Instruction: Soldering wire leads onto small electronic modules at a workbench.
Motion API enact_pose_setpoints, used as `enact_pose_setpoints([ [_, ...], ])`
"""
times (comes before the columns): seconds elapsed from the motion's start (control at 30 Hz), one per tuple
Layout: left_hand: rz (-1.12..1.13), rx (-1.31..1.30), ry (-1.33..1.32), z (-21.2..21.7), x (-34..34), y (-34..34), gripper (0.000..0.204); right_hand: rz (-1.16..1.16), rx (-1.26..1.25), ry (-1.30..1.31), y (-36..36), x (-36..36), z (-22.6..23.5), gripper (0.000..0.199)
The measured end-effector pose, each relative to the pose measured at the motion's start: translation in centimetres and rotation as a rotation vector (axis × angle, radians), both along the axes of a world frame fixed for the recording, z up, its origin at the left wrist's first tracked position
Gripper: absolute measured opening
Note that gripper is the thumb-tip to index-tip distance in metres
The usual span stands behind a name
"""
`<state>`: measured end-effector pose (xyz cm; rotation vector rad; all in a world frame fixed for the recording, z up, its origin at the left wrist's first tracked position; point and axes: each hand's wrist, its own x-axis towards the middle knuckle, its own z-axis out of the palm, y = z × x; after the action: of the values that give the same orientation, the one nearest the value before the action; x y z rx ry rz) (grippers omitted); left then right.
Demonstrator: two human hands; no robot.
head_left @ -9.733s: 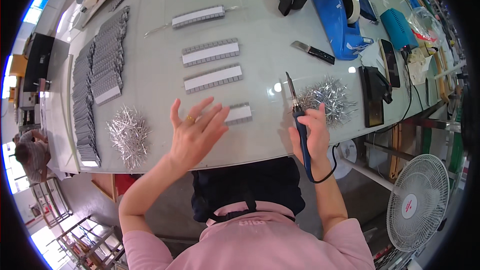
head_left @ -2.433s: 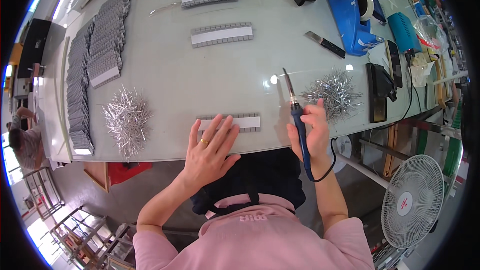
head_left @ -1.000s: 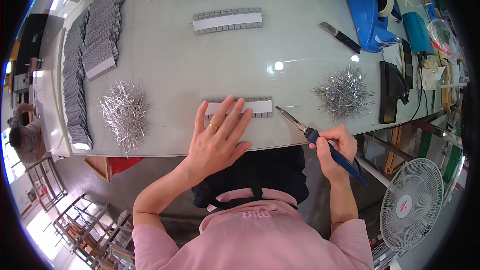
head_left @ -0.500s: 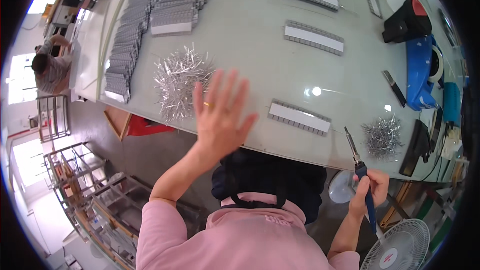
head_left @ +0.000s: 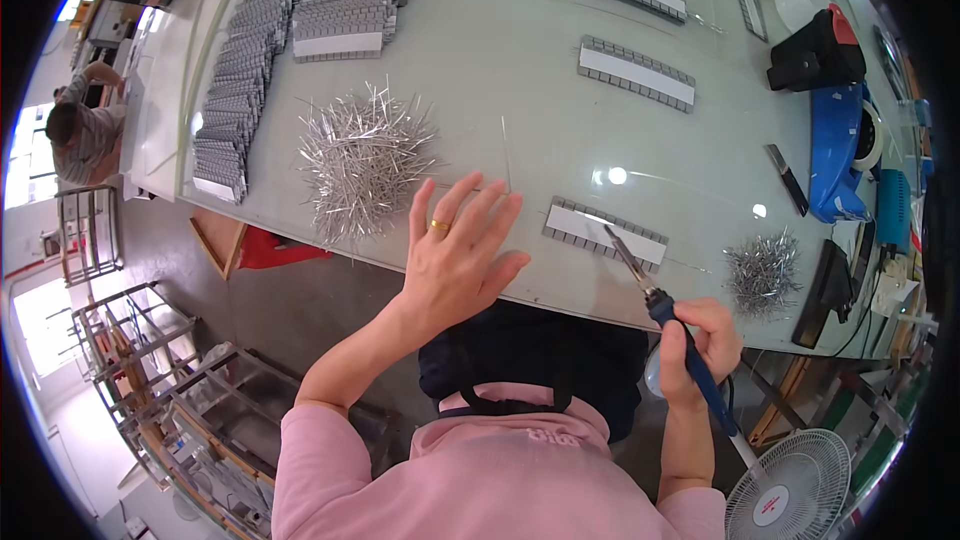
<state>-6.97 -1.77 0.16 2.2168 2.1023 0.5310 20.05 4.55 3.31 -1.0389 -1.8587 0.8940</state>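
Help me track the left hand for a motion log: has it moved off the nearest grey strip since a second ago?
Yes. The left hand has slid left off the grey strip, toward the wire pile.

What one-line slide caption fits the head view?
Left hand spread flat beside wire pile; right hand aims soldering iron at grey strip.

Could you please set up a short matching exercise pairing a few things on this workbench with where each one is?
Things:
1. soldering iron
2. large pile of metal pins
3. small pile of metal pins
4. grey strip

Places:
A. just beyond the open left hand
B. under the iron's tip, near the table's front edge
C. gripped in the right hand
D. at the right, beside the black flat case

Pairs: 1-C, 2-A, 3-D, 4-B
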Motion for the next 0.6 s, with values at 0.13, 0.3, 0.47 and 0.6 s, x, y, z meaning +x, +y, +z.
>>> enact_pose_setpoints([
  [0.13, -0.041, 0.005, -0.082, -0.3, 0.4, 0.0, 0.056, 0.088, 0.009, -0.039, 0.5, -2.0, 0.6, 0.017],
  [0.3, -0.121, 0.016, -0.128, -0.3, 0.1, 0.0, 0.057, 0.144, -0.026, -0.046, 0.7, -3.1, 0.5, 0.015],
  [0.47, 0.029, 0.038, -0.024, 0.0, -0.1, -1.1, 0.058, 0.146, -0.033, -0.056, 0.9, -3.2, 0.6, 0.015],
  [0.6, -0.018, 0.037, -0.02, -0.2, -0.4, -0.6, 0.06, 0.151, -0.027, -0.046, 0.7, -3.3, 0.3, 0.015],
])
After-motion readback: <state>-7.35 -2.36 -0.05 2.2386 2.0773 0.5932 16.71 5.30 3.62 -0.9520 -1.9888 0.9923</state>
